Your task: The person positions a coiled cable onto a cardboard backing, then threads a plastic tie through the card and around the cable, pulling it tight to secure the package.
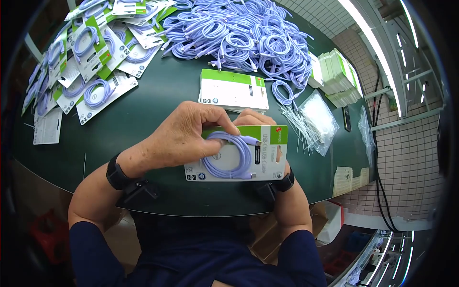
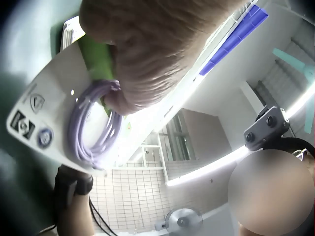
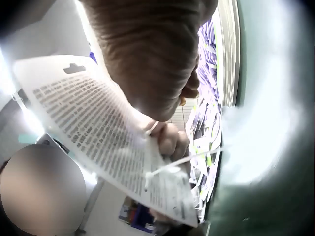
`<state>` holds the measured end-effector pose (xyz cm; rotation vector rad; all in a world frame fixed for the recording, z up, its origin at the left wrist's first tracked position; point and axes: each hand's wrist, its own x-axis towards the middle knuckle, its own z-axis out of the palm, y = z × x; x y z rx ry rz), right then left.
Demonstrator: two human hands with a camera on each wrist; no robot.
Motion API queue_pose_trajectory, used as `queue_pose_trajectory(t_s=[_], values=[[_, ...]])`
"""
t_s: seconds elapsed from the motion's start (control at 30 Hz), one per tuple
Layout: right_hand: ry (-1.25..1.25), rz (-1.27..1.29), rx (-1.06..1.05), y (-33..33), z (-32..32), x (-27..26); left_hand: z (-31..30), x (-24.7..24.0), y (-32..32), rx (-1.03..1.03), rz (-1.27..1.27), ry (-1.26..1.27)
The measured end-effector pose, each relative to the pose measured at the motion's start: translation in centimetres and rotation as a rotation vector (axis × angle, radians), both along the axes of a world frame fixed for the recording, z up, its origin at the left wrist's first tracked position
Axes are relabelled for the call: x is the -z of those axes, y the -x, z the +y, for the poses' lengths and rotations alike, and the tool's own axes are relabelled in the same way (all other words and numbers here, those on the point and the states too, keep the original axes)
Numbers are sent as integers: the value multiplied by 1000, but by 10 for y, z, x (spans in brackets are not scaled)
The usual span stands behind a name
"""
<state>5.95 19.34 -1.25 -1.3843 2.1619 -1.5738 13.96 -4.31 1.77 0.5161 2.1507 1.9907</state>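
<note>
A white-and-green card [image 1: 270,155] bears a lilac coiled cable [image 1: 244,155], its printed front facing up in the head view. My left hand [image 1: 179,136] pinches the card's upper left part, thumb against the coil. Behind the card is my right hand [image 1: 253,117], mostly hidden in the head view. From the right wrist, its curled fingers [image 3: 189,91] show beside the card's text-covered back [image 3: 93,118]. One thin white tie [image 3: 189,158] sticks out from that back; a short tie end meets the right hand's lower edge, the grip itself partly hidden.
Beyond the hands lies a card stack [image 1: 234,91], with a heap of lilac cables [image 1: 239,36] behind it. Carded cables [image 1: 98,93] pile at left. At right are loose white ties [image 1: 301,126], a plastic bag [image 1: 320,122], more stacked cards [image 1: 334,74] and a dark object [image 1: 346,118].
</note>
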Motion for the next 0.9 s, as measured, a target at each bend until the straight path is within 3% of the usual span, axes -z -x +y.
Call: queue_pose_trajectory(t_s=[0.03, 0.17, 0.3, 0.6, 0.9], values=[[-92, 317, 30, 3, -3, -4, 1, 1, -1, 28, 16, 35], [-48, 416, 128, 5, -5, -3, 11, 3, -3, -4, 164, 55], [-44, 349, 128, 3, -4, -8, 8, 1, -1, 26, 368, 216], [12, 355, 174, -5, -4, -10, 11, -11, -10, 108, 426, 412], [32, 449, 187, -1, -4, -2, 20, -4, -12, 65, 574, 535]])
